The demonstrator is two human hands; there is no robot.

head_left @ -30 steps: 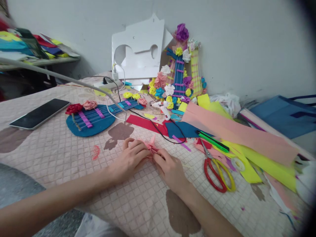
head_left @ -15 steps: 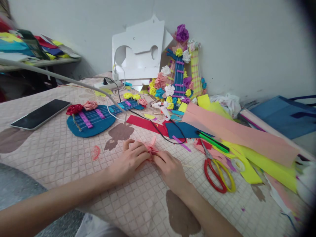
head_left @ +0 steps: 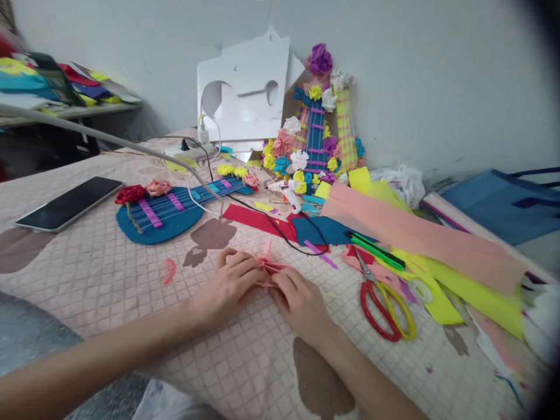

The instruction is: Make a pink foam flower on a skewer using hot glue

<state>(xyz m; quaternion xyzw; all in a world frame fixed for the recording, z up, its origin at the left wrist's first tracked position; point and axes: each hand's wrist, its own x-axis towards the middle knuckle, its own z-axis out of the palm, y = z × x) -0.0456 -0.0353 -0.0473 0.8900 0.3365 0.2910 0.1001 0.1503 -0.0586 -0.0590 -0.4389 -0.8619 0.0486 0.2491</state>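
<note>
Both of my hands meet low on the quilted pink cover (head_left: 109, 274). Between them is a small piece of pink paper (head_left: 268, 262), folded and partly sticking up. My left hand (head_left: 230, 283) pinches it from the left with bent fingers. My right hand (head_left: 300, 300) grips it from the right, fingers curled over the fold. Most of the paper is hidden under my fingers.
Red-and-yellow scissors (head_left: 385, 306) lie right of my right hand. A black cable (head_left: 280, 230) runs just beyond the hands to a glue gun (head_left: 289, 192). A blue felt guitar (head_left: 166, 210), a phone (head_left: 70, 201), paper strips (head_left: 420, 233) and flower-covered guitars (head_left: 317, 134) lie further back.
My fingers have shifted slightly on the pink paper, pressing it flatter. The hands stay in the same place.
</note>
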